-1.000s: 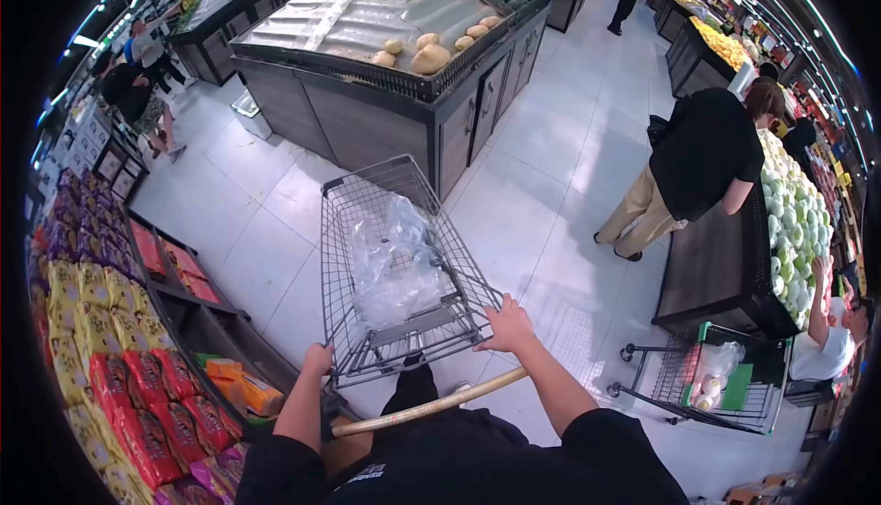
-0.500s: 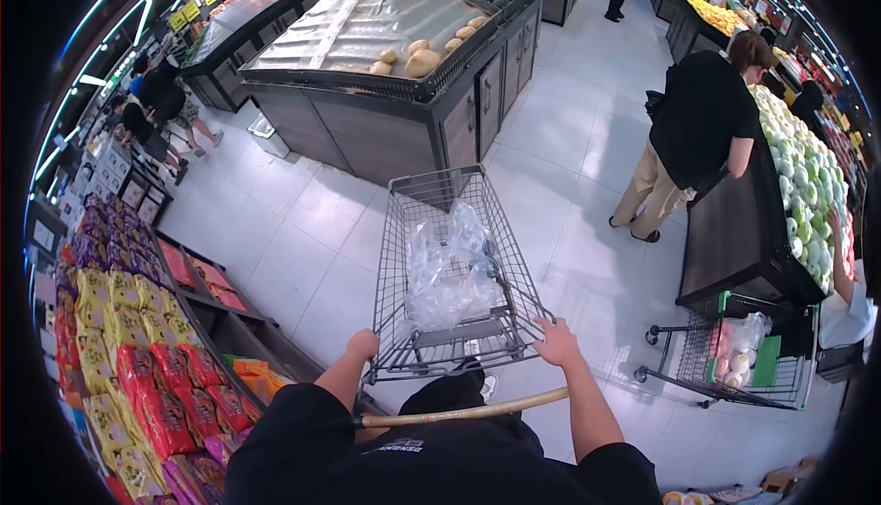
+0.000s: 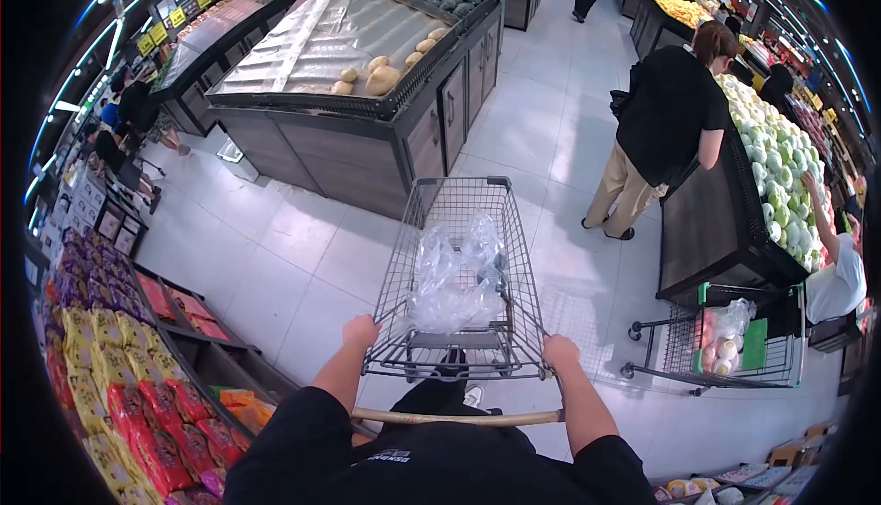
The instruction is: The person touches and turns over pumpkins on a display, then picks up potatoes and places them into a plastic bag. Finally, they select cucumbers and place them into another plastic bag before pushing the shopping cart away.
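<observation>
In front of me is a metal wire shopping cart (image 3: 529, 289) with clear plastic bags (image 3: 450, 308) lying in its basket. My left hand (image 3: 361, 332) is closed on the near left corner of the basket rim. At the near right corner, my right hand (image 3: 561, 353) is closed round the rim as well. The cart's handlebar (image 3: 459, 419) runs across close to my body, and neither hand is on it. What the bags contain is hard to make out.
Ahead stands a produce display (image 3: 312, 143) with several potatoes (image 3: 383, 80). A person (image 3: 670, 129) in black stands at a fruit stand (image 3: 707, 221) on the right, near another cart (image 3: 679, 344). Packaged goods (image 3: 147, 404) fill shelves at left. Tiled floor (image 3: 569, 92) leads forward.
The cart has swung from pointing slightly left to nearly straight ahead, and its front end has moved right in view. The displays and people have shifted left. Both hands keep their hold.
</observation>
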The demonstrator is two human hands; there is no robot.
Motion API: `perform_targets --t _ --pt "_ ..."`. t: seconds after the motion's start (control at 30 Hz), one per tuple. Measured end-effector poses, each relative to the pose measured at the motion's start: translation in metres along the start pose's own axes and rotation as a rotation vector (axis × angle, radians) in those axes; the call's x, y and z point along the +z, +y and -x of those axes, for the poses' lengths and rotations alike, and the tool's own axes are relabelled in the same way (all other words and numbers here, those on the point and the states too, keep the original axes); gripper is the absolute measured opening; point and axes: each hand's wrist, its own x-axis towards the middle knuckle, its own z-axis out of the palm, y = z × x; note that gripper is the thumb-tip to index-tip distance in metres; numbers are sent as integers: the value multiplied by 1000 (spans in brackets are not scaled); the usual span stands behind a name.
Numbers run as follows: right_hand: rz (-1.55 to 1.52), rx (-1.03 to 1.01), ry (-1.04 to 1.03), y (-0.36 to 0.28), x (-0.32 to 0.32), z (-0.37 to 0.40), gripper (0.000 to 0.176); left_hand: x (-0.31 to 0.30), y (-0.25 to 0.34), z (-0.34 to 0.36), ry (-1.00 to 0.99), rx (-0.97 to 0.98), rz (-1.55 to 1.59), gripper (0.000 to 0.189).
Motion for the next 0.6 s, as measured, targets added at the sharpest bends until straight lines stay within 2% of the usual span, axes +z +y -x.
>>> perform_targets --t 0.2,0.4,0.47,0.53,0.6 --pt "-17 139 23 -8 -14 -30 48 -26 29 -50 -11 57 -58 44" --pt "-52 184 90 -26 -42 -80 49 -58 54 -125 -22 153 26 45" --pt "-61 188 107 -32 -53 -99 49 -67 49 -147 -55 186 183 50" --pt "-62 155 103 -41 -67 -114 48 -82 45 -151 -41 248 199 57" --pt "-92 196 76 -44 -81 -129 47 -110 45 -148 -122 168 145 60"
